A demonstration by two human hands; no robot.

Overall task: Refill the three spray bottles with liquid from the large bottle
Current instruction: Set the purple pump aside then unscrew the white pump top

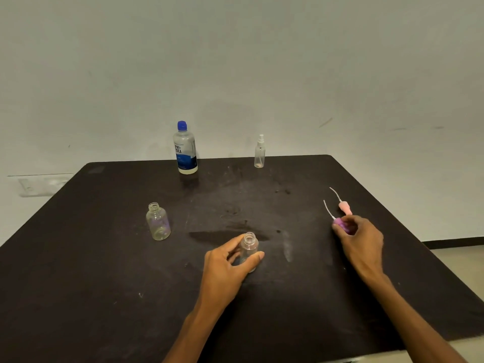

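Observation:
The large bottle (185, 149), clear with a blue cap and blue label, stands at the table's far edge. A slim clear spray bottle (259, 153) with its white sprayer on stands to its right. An uncapped clear bottle (158, 221) stands at mid left. My left hand (227, 265) grips a second uncapped clear bottle (249, 244), upright near the table's middle. My right hand (360, 238) pinches a purple sprayer head (340, 223) with a white dip tube, low over the table at the right. A pink sprayer head (345, 207) lies just beyond it.
The dark table (104, 297) carries dusty smears around its middle. Its far edge meets a pale wall. Its right edge drops to a light floor (461, 260). A wall socket plate (28, 187) sits low on the left.

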